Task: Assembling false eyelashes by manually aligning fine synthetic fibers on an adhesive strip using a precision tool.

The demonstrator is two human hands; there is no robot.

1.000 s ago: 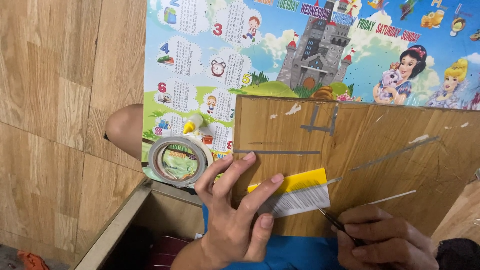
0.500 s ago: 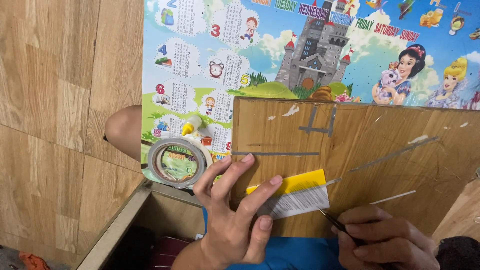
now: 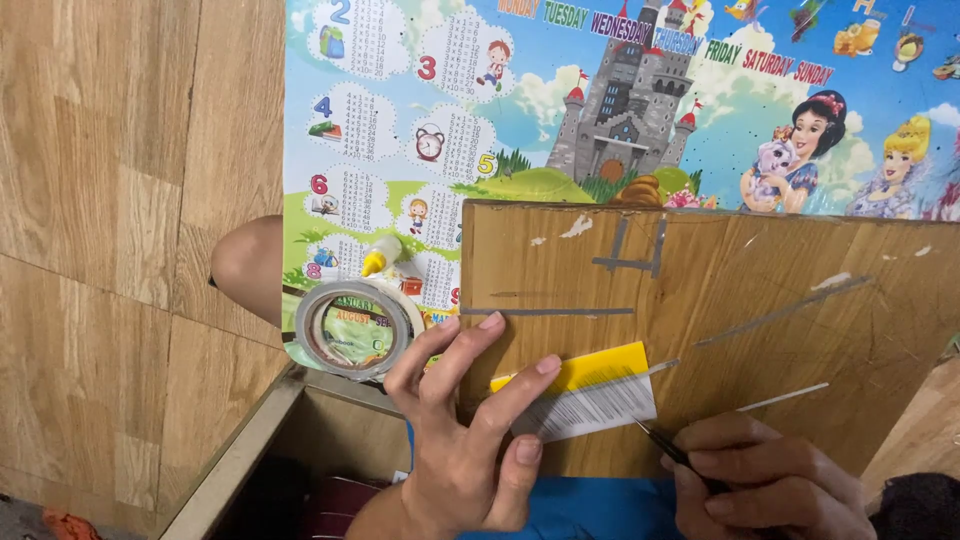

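Fingers [image 3: 520, 375] pin label [image 3: 585, 400]; blade [image 3: 665, 448], seemingly, at edge.

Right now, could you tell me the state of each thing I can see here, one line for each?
left hand: fingers spread, pressing the paper piece onto the board
right hand: closed around a thin dark tool
thin dark tool: tip at the paper's lower right corner
yellow and white paper piece: flat on the board
wooden board: scratched
tape roll: lying flat on the poster

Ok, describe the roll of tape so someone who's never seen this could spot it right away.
Find the brown cardboard sheet; just off its left edge, beside the left hand, lies the roll of tape on a colourful poster. It is the only ring there, clear and see-through.
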